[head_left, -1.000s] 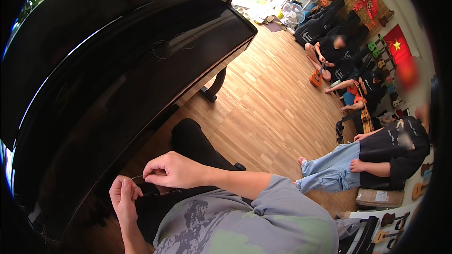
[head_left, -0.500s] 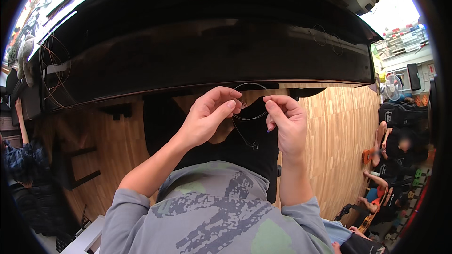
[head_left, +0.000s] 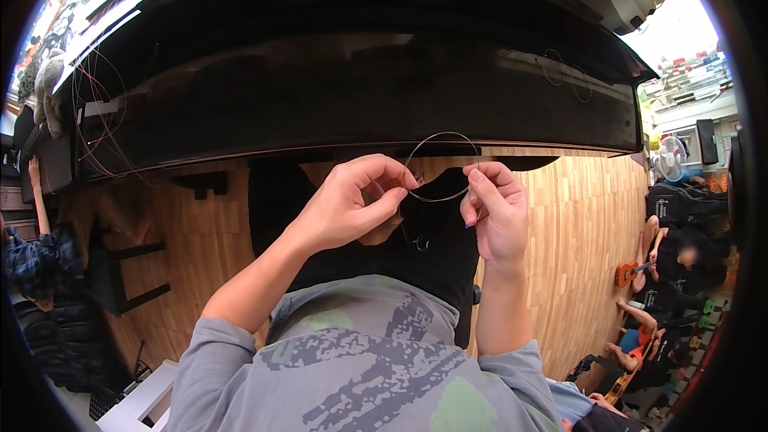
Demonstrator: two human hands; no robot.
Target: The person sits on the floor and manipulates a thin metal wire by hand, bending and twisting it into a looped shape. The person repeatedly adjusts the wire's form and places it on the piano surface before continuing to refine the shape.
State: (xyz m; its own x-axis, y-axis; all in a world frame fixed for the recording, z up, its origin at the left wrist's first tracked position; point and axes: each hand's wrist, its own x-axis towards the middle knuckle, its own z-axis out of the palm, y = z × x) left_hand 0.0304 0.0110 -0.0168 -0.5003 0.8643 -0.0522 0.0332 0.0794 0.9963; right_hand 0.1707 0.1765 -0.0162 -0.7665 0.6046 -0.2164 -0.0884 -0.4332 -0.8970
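Between my two hands hangs a thin metal string [head_left: 442,134], coiled into a round loop in front of the black piano. My left hand [head_left: 352,200] closes its thumb and forefinger at the left side of the loop. On the right side, my right hand [head_left: 500,212] pinches the string, fingers curled. A small blue end [head_left: 468,226] pokes out under my right fingers. The string's loose tail dangles below the loop over my dark trousers.
Just ahead stands the glossy black piano [head_left: 352,104]. Several loose strings [head_left: 100,112] lie on its left end, and another coiled string [head_left: 564,76] on its right. People sit at the right, one with a small orange guitar [head_left: 626,274]. A fan [head_left: 670,158] stands beyond.
The loop has come up a little and shows rounder between my hands. My right hand has shifted slightly right, and my left thumb has moved toward the loop.
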